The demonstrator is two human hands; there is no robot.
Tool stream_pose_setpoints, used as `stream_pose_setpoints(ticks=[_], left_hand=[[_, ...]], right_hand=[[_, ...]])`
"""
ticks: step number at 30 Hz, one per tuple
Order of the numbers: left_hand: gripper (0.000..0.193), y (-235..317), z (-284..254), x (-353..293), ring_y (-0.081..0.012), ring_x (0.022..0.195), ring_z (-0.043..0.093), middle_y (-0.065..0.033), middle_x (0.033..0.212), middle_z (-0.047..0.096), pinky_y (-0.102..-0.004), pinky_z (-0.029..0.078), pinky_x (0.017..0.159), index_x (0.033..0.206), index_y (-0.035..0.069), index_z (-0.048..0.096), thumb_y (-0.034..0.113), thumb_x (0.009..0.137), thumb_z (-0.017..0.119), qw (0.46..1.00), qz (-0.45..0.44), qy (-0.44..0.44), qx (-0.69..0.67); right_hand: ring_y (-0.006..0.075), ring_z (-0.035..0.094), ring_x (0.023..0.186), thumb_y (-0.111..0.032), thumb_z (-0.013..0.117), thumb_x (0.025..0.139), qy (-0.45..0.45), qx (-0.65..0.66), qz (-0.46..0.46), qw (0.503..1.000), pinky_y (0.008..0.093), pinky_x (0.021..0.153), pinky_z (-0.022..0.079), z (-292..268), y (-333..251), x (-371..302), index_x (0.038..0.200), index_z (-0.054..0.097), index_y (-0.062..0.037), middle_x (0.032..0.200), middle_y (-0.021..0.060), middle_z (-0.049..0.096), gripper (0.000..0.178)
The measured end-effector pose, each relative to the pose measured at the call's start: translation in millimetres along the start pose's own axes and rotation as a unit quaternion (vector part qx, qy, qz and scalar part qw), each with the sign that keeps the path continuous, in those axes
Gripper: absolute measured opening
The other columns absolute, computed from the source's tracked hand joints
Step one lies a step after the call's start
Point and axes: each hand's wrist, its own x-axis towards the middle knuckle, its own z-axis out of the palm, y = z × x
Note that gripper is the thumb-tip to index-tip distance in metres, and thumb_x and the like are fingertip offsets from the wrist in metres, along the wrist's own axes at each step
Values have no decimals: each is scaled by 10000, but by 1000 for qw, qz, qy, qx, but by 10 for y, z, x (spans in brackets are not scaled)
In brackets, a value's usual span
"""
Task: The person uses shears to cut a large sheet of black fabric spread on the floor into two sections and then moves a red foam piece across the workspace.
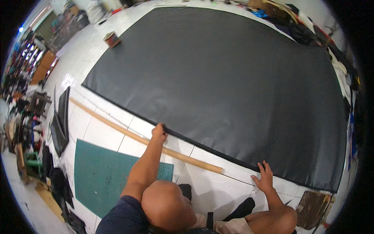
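A very large black sheet with a smooth, leather-like face (218, 74) lies spread over the floor in front of me. Along its near edge runs a narrow raised border. My left hand (159, 133) is closed on that edge, its thumb and fingers pinching the border; the fingertips are partly hidden. Farther right, my right hand (265, 178) has its fingers spread, with the tips resting at the same edge. Beneath my left forearm a long tan tube (187, 159) lies on the tiles, roughly along the sheet's edge.
A green cutting mat (103, 171) lies at near left. Folded black strips (60, 130) rest left of the tube. A tin can (112, 39) stands at the sheet's far left edge. Near right is a worn brown block (313, 208). Piled clutter (29, 117) lines the left side.
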Motion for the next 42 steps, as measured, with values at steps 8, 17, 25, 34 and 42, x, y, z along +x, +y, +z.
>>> stream_pose_setpoints(ticks=[8, 17, 25, 34, 42], left_hand=[[175, -114, -42, -195, -250, 843, 620, -106, 944, 606, -469, 515, 788, 1057, 3, 543, 148, 960, 534, 995, 11, -37, -88], [132, -184, -81, -132, -212, 658, 610, -102, 793, 586, -387, 582, 697, 949, -20, 548, 106, 940, 587, 998, 57, -28, 13], [306, -126, 2, -155, -214, 519, 599, -146, 727, 616, -323, 509, 459, 870, -96, 570, 171, 838, 716, 962, 169, 32, 213], [271, -84, -649, 190, -171, 624, 586, -103, 827, 622, -303, 491, 547, 997, -2, 603, 222, 878, 695, 895, 231, 52, 379], [219, 277, 589, -952, -288, 921, 627, -151, 1005, 651, -382, 492, 840, 1011, -1, 613, 143, 856, 673, 562, 475, -257, 627]], right_hand=[[399, 274, 1403, -308, 706, 849, -12, -8, 5, 1000, 537, 1121, 238, -102, -65, 29, 1443, 394, -112, 1518, 202, 290, 699], [398, 266, 1407, -259, 692, 861, -22, -7, 8, 1000, 529, 1128, 235, -133, -32, 40, 1445, 392, -112, 1520, 203, 289, 672], [405, 322, 1378, -249, 698, 854, 2, 3, -28, 1000, 518, 1116, 276, -114, 25, 13, 1419, 434, -97, 1502, 211, 325, 642], [365, 549, 1155, -230, 649, 889, 143, 15, 108, 984, 445, 952, 453, -368, 844, -559, 1231, 584, -40, 1273, 195, 549, 397], [363, 600, 979, -329, 628, 910, 164, 133, 491, 845, 459, 864, 476, 348, 970, -2253, 1139, 558, -33, 1058, 209, 582, 381]])
